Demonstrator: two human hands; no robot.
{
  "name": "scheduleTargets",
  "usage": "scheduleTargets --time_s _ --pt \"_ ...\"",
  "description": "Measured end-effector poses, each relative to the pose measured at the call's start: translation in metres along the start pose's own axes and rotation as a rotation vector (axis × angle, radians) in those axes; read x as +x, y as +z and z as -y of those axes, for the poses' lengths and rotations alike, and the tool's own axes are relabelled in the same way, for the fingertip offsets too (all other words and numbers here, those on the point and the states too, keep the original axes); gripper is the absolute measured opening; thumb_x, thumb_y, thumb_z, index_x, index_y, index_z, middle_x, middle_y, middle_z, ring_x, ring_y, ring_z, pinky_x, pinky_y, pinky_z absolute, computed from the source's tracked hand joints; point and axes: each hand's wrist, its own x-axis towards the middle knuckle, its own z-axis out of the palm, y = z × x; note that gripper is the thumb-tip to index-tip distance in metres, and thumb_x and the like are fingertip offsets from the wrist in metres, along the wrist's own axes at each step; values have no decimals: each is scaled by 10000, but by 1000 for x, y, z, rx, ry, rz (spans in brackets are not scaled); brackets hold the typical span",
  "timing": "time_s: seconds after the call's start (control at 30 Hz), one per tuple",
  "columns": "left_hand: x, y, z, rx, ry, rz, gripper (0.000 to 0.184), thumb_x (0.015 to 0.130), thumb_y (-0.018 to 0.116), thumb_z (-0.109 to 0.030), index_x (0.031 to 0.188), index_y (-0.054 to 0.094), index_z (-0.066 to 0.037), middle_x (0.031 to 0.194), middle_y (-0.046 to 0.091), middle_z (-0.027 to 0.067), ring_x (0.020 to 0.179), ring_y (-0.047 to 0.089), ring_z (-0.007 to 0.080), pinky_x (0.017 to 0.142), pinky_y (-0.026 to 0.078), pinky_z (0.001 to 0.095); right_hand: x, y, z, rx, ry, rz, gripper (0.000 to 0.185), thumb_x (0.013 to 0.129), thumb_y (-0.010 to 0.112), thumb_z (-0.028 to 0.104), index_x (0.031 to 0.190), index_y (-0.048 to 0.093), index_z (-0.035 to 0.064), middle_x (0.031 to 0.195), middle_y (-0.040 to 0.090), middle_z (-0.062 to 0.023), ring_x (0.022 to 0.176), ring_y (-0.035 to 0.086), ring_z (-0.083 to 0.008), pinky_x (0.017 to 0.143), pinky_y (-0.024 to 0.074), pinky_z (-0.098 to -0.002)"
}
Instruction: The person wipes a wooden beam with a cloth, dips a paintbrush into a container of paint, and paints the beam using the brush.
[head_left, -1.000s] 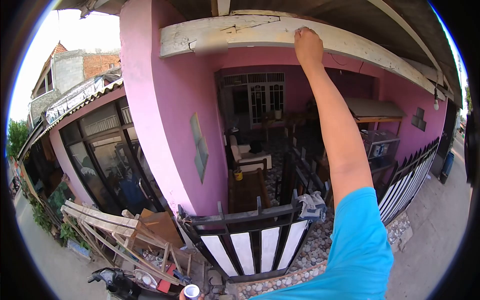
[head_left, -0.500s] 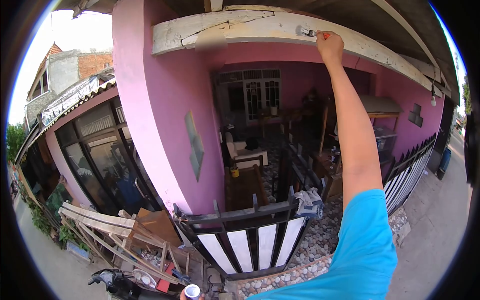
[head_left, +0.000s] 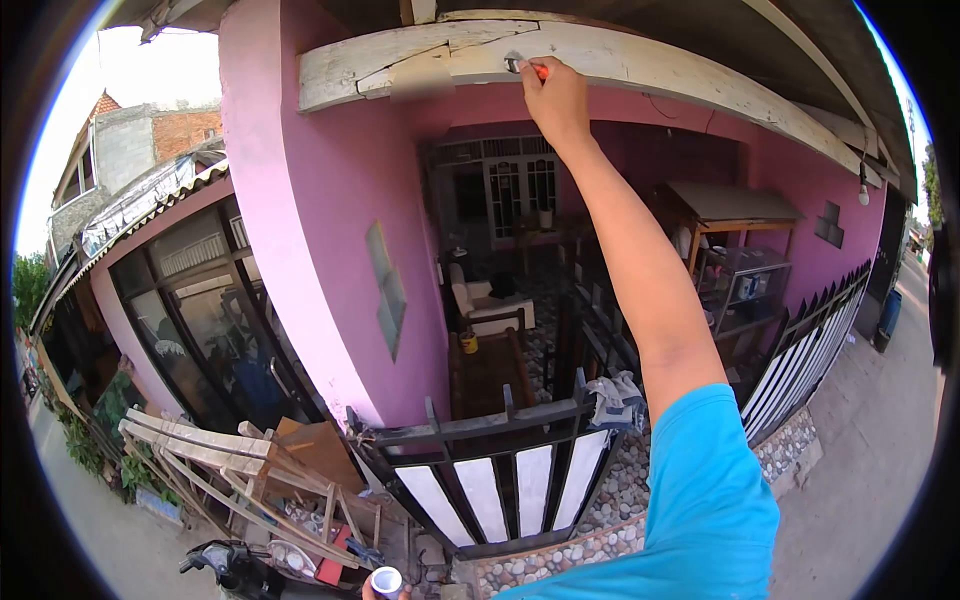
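Observation:
My right hand [head_left: 560, 100] is raised high and closed around the orange handle of a small paintbrush [head_left: 513, 63]. The brush tip touches the face of a white, worn wooden beam [head_left: 640, 65] with cracks toward its left end. A greyish patch shows on the beam around the tip. Low at the bottom edge, my left hand [head_left: 369, 591] grips a small white cup [head_left: 386, 579]; only bits of its fingers show. What is inside the cup looks pale, but I cannot make it out clearly.
Below the beam stands a black and white metal fence [head_left: 480, 490] with a rag [head_left: 616, 402] hung over it. A pink pillar [head_left: 290, 200] rises at left. Wooden frames [head_left: 230, 460] and a motorbike [head_left: 235, 568] sit lower left. A light bulb [head_left: 864, 194] hangs at right.
My right hand has moved left along the beam with the paintbrush, and the arm now leans further left. The left hand with the cup has stayed nearly in place.

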Motion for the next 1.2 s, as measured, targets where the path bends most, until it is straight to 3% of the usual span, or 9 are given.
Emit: scheduleTargets --time_s 0.07,0.23,0.47,0.67,1.0,1.03,1.07,1.1,1.2 --pt "0 1 3 -6 -10 2 548 810 768 -41 1309 549 15 1200 655 148 1097 611 217 971 472 349 2 -5 11 441 256 65 274 923 652 222 929 701 -48 751 708 -161 618 697 -240 602 549 -347" --pt "1 3 19 -27 -5 8 567 803 775 -33 1318 543 22 1223 645 142 1110 605 211 979 467 344 19 -33 -73 439 443 -18 256 925 670 220 865 718 -24 659 684 -58 539 632 -83 483 487 -241" --pt "7 1 15 11 -3 6 573 801 783 -37 1318 544 22 1224 644 146 1111 605 214 982 469 347 31 -107 -122 -392 234 -147 284 922 624 255 902 699 -18 875 714 -212 871 689 -414 795 542 -479" --pt "7 -4 -1 18 3 1 582 793 803 -69 1312 555 22 1208 654 153 1097 616 225 972 478 352 12 -57 -77 -449 72 -20 241 959 585 220 946 663 -8 943 694 -225 878 683 -417 783 549 -497" --pt "-2 -5 29 -120 -24 -68 590 754 807 -61 1278 548 20 1172 639 116 1083 616 202 956 478 331 -19 22 49 226 37 55 243 923 632 220 985 702 -4 1019 699 -215 875 682 -391 740 547 -436" --pt "-3 0 31 -226 -7 -105 597 726 846 -88 1236 554 23 1112 642 92 1030 630 181 926 489 316 -13 22 53 244 48 42 286 939 658 282 1016 726 16 922 739 -136 843 705 -189 732 521 -293" --pt "-10 -3 31 -189 -38 -103 610 733 838 -70 1255 542 39 1134 636 112 1045 629 192 941 491 326 -4 17 54 408 265 83 204 925 603 162 951 669 -29 824 716 -177 726 703 -258 686 531 -365" --pt "-9 -5 18 -151 -70 -99 622 740 831 -52 1274 530 54 1156 630 131 1060 629 204 955 493 336 0 29 34 389 186 -47 230 909 638 183 808 676 -20 628 675 -102 537 650 -173 544 491 -316" --pt "-9 -5 20 -215 -123 -67 650 760 802 5 1320 481 81 1211 594 136 1115 596 193 988 475 327 12 38 -42 447 327 3 200 916 630 172 827 711 12 623 662 -53 532 597 -118 505 453 -295"
